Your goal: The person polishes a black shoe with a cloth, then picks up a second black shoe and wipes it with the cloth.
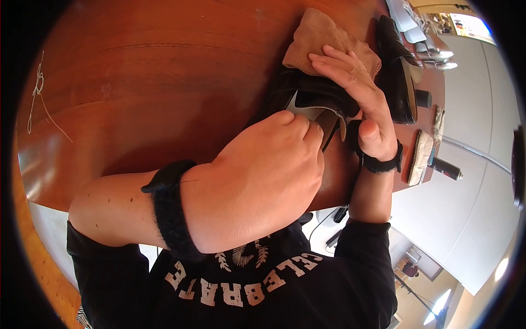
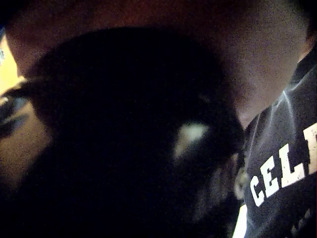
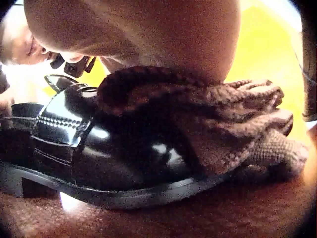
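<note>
A shiny black loafer [image 1: 329, 90] lies on the wooden table, its pale-lined opening toward the person. My left hand [image 1: 268, 159] grips it at the opening, knuckles up, with the fingertips hidden inside. Over the toe, my right hand [image 1: 364, 88] presses a brown ribbed cloth [image 1: 320, 35], its fingers stretched out and the thumb apart. In the right wrist view, the bunched cloth [image 3: 223, 124] wraps the toe of the loafer [image 3: 124, 153], whose strap, stitching and sole edge show. Dark blur fills most of the left wrist view, with the shirt [image 2: 277, 173] at the right.
Another black loafer [image 1: 392, 82] stands on the right, near silver shoes [image 1: 435, 52] and a light blue pair [image 1: 402, 22]. Closer lie a pale-bristled brush [image 1: 420, 156], a black can [image 1: 446, 168] and a small black cylinder [image 1: 423, 98]. Thin string [image 1: 38, 88] lies far left on the table [image 1: 153, 82].
</note>
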`<state>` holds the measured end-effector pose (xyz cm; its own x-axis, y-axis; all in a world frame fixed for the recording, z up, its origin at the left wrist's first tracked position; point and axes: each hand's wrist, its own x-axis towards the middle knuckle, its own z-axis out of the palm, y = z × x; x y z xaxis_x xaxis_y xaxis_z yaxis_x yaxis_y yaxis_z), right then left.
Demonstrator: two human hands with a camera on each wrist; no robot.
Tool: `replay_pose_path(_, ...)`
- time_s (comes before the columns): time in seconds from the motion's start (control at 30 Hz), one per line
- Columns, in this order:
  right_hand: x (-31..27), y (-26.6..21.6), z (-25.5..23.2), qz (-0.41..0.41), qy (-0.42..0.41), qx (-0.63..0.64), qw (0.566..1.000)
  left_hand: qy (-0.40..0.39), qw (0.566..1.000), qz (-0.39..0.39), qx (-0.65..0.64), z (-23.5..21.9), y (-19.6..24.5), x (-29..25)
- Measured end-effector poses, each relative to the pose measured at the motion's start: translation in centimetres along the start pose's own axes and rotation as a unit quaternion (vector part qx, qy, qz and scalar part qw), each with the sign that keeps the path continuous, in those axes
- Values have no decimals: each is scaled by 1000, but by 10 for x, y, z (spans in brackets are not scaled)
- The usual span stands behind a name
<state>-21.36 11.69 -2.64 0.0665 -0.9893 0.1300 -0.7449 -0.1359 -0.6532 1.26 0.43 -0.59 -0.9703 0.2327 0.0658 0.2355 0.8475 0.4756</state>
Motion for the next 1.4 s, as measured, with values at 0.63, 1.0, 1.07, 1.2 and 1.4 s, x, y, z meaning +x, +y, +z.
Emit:
replay_pose_path(0.63,-5,13,8,69,108,-77,989,-5,1000,-5,-8,0,-1,1)
replay_pose_path(1.0,-4,14,8,140,166,-149,965,-5,1000,0,-3,0,-1,1)
replay_pose_path(1.07,-6,14,10,182,198,-160,950,-5,1000,0,-2,1,-1,1)
replay_pose_path(1.2,-12,31,8,177,219,-208,937,-15,1000,0,-6,-2,-1,1)
replay_pose_path(1.4,-10,25,7,184,245,-154,939,-18,1000,2,-3,-1,-1,1)
